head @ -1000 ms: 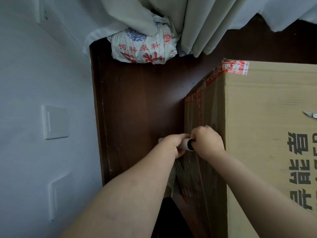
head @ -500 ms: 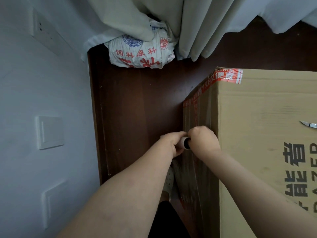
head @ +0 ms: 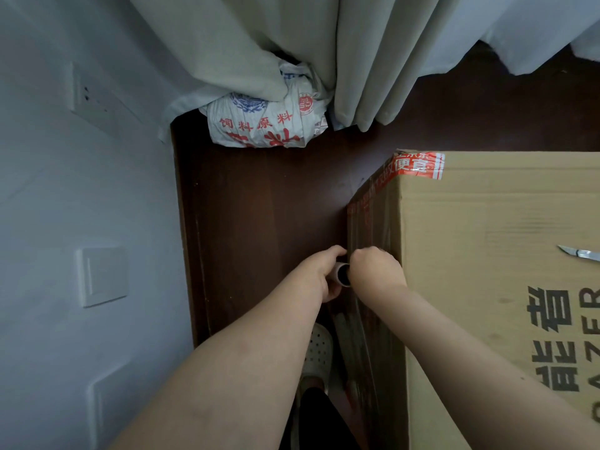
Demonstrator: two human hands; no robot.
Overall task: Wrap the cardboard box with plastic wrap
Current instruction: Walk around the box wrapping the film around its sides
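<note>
A large cardboard box [head: 493, 254] with red tape at its far corner and black printed letters fills the right side. Clear plastic wrap [head: 367, 319] clings to its left vertical face. Against that face I hold the plastic wrap roll [head: 342, 275]; only its dark hollow tube end shows between my fists. My left hand [head: 319, 274] grips the roll's left end and my right hand [head: 373, 271] grips it at the box's edge.
A craft knife blade [head: 579, 253] lies on the box top at the right. A printed white sack [head: 263, 121] sits under curtains [head: 324, 43] at the far end. The grey wall [head: 81, 222] bounds the narrow dark floor strip [head: 259, 206]. My slippered foot [head: 316, 352] stands below.
Both hands have carried the roll forward along the box's left face, toward the taped far corner. The roll's left end, visible earlier, is now hidden by my left hand.
</note>
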